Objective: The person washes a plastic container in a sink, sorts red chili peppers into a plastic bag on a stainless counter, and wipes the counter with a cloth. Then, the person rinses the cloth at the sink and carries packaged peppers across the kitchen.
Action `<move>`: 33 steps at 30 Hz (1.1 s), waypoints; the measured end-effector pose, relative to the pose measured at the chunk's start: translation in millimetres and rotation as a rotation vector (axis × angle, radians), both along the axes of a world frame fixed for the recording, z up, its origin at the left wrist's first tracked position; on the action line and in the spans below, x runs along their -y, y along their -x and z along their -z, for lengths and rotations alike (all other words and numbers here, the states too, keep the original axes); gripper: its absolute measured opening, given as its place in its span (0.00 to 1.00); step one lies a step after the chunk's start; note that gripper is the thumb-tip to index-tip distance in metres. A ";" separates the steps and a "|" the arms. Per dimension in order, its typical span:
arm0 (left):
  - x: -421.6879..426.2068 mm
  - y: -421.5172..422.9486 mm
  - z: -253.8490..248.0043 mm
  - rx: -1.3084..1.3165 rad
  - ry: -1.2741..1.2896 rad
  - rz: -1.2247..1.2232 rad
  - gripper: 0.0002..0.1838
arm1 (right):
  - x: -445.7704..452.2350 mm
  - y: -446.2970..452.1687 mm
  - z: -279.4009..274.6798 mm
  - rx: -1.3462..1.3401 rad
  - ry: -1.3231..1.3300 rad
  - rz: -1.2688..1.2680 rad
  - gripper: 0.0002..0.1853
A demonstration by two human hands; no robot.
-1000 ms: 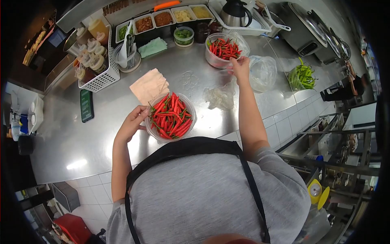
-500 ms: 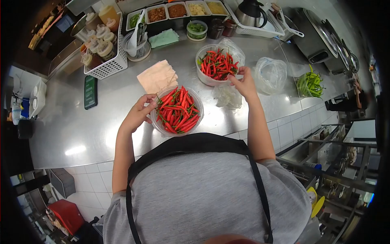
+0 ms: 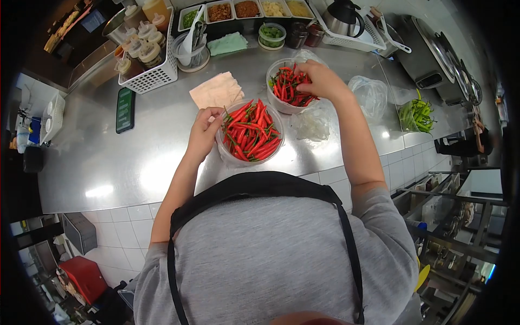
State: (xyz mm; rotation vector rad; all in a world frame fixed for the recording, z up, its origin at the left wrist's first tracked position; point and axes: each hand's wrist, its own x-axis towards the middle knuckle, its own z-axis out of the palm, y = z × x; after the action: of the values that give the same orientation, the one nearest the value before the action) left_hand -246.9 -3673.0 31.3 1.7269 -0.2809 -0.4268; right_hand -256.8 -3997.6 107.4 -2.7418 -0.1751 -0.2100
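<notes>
Phone (image 3: 125, 110) twd L end of s/s counter (image 3: 86, 157); bskt (image 3: 151, 79) w/ sqz btls (image 3: 150, 53) nr back edge, green cloth (image 3: 227, 44) R of it.

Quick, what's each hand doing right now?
Left hand: partly closed at the nearer tub; grip unclear.
Right hand: partly closed over chilies in the farther tub; grip unclear.

The chillies (image 3: 252, 132) were red and green-stemmed. The table (image 3: 157, 146) was silver-grey. One cloth (image 3: 216, 91) was pale peach, the other cloth (image 3: 227, 44) mint green. The shirt (image 3: 271, 244) was heathered grey, the apron (image 3: 271, 185) black, the bottle basket (image 3: 154, 80) white.
</notes>
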 end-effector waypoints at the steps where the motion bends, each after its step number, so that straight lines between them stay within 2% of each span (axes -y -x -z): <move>1: 1.9 -1.2 4.0 0.077 0.020 0.003 0.10 | 3.7 -2.4 0.4 0.064 0.017 -0.077 0.13; 2: 2.4 -0.6 7.1 0.075 0.021 0.002 0.10 | 12.1 -1.5 -3.3 0.062 0.017 -0.078 0.13; 4: 3.8 0.6 9.1 0.001 0.042 -0.030 0.10 | 23.8 3.9 -29.9 0.118 0.110 0.108 0.10; 6: 2.7 0.2 13.6 0.032 0.032 -0.030 0.11 | 31.9 14.1 -29.4 0.046 0.085 0.087 0.09; 8: 2.9 -0.7 18.3 0.063 0.027 -0.031 0.12 | 36.6 23.5 -18.7 -0.096 0.083 -0.076 0.08; 11: 4.3 -1.3 21.0 0.064 0.079 -0.030 0.12 | 30.9 37.1 -12.0 -0.119 0.093 0.021 0.08; 15: 3.7 -0.2 17.8 0.030 0.058 -0.024 0.12 | 23.2 41.9 0.8 -0.054 0.037 0.009 0.08; 18: 3.9 0.3 17.8 0.030 0.054 -0.028 0.12 | 19.1 44.3 4.1 -0.002 0.154 0.041 0.08; 21: 4.6 1.9 13.5 0.027 0.059 -0.035 0.12 | 23.3 52.6 -8.4 0.090 0.042 0.007 0.07; 23: 5.0 2.7 14.8 0.007 0.068 -0.032 0.12 | 24.1 67.2 -20.0 0.145 -0.245 0.116 0.06; 24: 4.8 1.3 18.6 0.024 0.074 -0.030 0.11 | 27.0 73.0 -19.7 0.143 -0.242 0.119 0.06; 26: 3.8 -1.2 22.5 0.039 0.081 -0.025 0.11 | 34.7 83.6 -15.8 0.216 -0.411 0.185 0.05; 27: 3.1 -2.0 23.6 0.024 0.089 -0.018 0.11 | 40.9 89.2 -9.9 0.214 -0.409 0.187 0.05; 29: 3.8 -2.1 22.9 0.009 0.096 -0.009 0.11 | 50.5 98.2 4.1 0.192 -0.719 0.324 0.05; 33: 4.7 -0.6 20.6 -0.032 0.125 -0.021 0.11 | 50.3 111.2 13.2 0.113 -0.883 0.332 0.05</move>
State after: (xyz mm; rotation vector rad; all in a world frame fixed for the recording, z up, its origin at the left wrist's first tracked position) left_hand -246.2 -3677.7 10.6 1.5982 -0.2608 -0.4126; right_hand -368.0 -4047.9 94.2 -1.8608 0.2867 -0.4154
